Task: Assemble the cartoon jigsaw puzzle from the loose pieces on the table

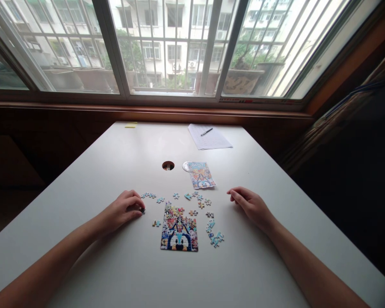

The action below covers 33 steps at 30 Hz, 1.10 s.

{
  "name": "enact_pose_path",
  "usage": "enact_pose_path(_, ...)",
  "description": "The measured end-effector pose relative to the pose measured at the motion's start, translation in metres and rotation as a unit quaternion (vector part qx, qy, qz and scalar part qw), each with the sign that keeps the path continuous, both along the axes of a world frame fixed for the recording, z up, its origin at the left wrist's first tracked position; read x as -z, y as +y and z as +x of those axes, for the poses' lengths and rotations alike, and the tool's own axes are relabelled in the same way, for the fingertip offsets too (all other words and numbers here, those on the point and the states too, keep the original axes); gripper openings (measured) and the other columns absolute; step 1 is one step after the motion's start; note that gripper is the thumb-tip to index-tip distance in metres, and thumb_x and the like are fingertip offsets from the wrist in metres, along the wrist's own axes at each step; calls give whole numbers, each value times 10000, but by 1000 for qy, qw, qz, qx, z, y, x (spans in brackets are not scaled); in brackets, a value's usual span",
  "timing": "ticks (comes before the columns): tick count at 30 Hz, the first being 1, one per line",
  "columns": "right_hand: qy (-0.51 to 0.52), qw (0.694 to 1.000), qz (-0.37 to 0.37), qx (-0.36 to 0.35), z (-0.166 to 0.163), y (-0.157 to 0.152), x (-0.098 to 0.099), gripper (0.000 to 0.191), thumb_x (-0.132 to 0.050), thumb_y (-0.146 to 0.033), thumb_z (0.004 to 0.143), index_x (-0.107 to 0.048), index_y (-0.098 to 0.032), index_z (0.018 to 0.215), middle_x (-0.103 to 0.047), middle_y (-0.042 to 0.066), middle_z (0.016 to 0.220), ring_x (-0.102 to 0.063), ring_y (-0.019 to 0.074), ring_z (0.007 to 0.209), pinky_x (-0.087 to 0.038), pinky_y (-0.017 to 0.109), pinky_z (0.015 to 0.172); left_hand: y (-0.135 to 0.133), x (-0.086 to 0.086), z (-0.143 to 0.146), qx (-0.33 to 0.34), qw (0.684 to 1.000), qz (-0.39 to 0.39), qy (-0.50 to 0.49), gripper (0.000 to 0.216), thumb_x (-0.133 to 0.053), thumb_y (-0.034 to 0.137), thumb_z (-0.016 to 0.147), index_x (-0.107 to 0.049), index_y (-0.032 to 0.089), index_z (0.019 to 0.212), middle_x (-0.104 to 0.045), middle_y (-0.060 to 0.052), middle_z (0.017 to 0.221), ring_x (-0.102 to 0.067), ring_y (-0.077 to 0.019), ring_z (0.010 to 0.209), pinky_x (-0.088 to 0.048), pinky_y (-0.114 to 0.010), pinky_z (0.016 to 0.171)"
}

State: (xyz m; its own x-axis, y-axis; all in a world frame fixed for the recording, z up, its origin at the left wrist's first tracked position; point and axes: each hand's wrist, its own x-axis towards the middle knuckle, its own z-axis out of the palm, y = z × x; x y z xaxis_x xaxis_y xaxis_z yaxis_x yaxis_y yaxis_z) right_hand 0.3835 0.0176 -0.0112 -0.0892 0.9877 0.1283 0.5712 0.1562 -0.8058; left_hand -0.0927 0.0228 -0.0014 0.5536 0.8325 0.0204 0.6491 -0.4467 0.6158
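A partly joined jigsaw puzzle [179, 233] lies flat on the white table, with a blue cartoon dog face at its lower end and a ragged upper edge. To its left, my left hand [126, 207] is closed, thumb and fingers pinching a small dark puzzle piece [142, 211] at the tabletop. My right hand [248, 205] rests to the right of the puzzle, fingers curled together, with nothing visible in them. Several loose pieces lie around the puzzle: a light-blue cluster [215, 238] to the right, an orange piece [193, 212] close beside it, and a single piece [156, 223] on the left.
Beyond the loose pieces lies a printed picture sheet [201, 175], partly over a round silvery disc [185, 166]. A round hole [168, 165] opens in the table. Farther back are papers [214, 140] with a pen [207, 131] and a yellow slip [131, 125], below a barred window.
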Motion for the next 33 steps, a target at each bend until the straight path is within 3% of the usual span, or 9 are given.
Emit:
enact_pose_path(9,3,1000,-2,-9,-3,-2,-3,334,-518,-490,957,-688,-205,994,-670,29,809,-588,182,735,-446,285,677,-7,3,26,-9,999,-16,-48,72,-566,264,929,-598,203,950,-610,-37,955,-567,-178,871,-481,-286,771)
enact_pose_path(14,1,1000,-6,-13,-6,-5,-5,337,-512,-485,959,-692,-201,988,-671,29,812,-578,175,719,-434,279,662,-3,1,34,-23,987,-33,-157,84,-553,252,939,-614,194,937,-624,-36,936,-594,-162,847,-494,-278,751)
enact_pose_path(17,2,1000,-12,-11,-7,-5,-5,329,-516,-480,958,-691,-205,1002,-675,27,816,-577,174,718,-433,277,662,3,-4,42,-34,971,-68,-228,118,-597,301,938,-642,192,946,-646,-47,943,-635,-183,906,-530,-303,798)
enact_pose_path(25,-4,1000,-16,-8,-12,-5,-6,302,-523,-455,949,-697,-213,999,-675,19,802,-584,173,721,-434,276,669,28,-19,85,-64,948,-136,-280,308,-687,363,889,-655,204,1150,-742,-66,1007,-704,-216,963,-566,-373,874)
enact_pose_path(33,-32,999,-39,-13,-19,-2,-10,291,-513,-429,944,-703,-216,997,-681,17,779,-599,179,708,-434,284,667,53,-10,120,-85,941,-97,-313,224,-708,347,869,-653,182,1011,-737,-60,944,-705,-193,890,-569,-340,815)
